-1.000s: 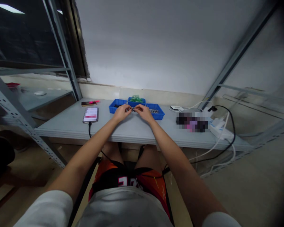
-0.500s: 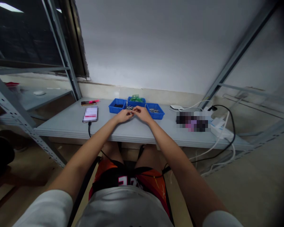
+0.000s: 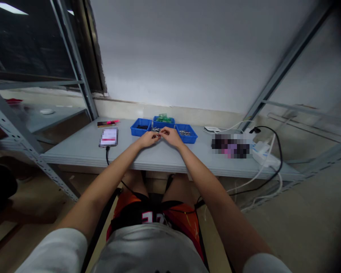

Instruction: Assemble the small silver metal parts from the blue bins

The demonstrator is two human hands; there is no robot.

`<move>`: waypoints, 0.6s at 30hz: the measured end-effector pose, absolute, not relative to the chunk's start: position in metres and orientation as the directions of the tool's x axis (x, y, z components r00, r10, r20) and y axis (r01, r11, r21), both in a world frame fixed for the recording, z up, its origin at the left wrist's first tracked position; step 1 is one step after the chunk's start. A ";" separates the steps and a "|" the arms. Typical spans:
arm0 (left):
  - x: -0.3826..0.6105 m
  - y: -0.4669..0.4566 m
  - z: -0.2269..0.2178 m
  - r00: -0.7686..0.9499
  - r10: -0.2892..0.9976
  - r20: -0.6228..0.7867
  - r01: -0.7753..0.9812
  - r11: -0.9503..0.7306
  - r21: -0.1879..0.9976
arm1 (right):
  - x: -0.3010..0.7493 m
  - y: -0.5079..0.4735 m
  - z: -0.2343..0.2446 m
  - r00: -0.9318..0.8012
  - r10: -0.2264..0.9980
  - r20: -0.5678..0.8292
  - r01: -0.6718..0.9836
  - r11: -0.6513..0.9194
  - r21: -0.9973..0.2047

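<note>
Mid-frame, the left hand (image 3: 148, 140) and right hand (image 3: 171, 136) meet; whether their fingers grip anything I cannot tell. Seemingly fine two-handed work, next needing steadiness.

- We wear a plain, pale grey top (image 3: 150, 252).
- Its left sleeve (image 3: 59, 244) and right sleeve (image 3: 265, 264) are short and loose.
- Our shorts (image 3: 130, 218) mix orange, black and red.
- Pink-edged white characters (image 3: 147, 217) mark the black; thin yellowish squiggles (image 3: 193, 226) run on our right side.
- Our left hand (image 3: 149, 140) and right hand (image 3: 171, 137) are bare.
</note>
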State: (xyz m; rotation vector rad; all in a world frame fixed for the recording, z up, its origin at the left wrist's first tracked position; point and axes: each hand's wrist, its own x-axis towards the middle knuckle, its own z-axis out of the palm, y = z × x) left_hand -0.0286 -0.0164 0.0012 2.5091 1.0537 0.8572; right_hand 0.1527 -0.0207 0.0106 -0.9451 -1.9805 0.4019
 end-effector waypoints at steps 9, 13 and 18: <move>-0.028 -0.018 0.003 0.559 0.724 0.404 0.563 -0.689 0.457 | 0.153 -0.019 0.009 -0.327 0.744 0.583 0.463 0.664 -0.587; -0.028 -0.018 0.003 0.556 0.726 0.405 0.562 -0.687 0.460 | 0.153 -0.019 0.009 -0.326 0.745 0.582 0.463 0.662 -0.589; -0.029 -0.018 0.003 0.550 0.723 0.417 0.567 -0.690 0.449 | 0.154 -0.018 0.009 -0.317 0.745 0.587 0.458 0.662 -0.593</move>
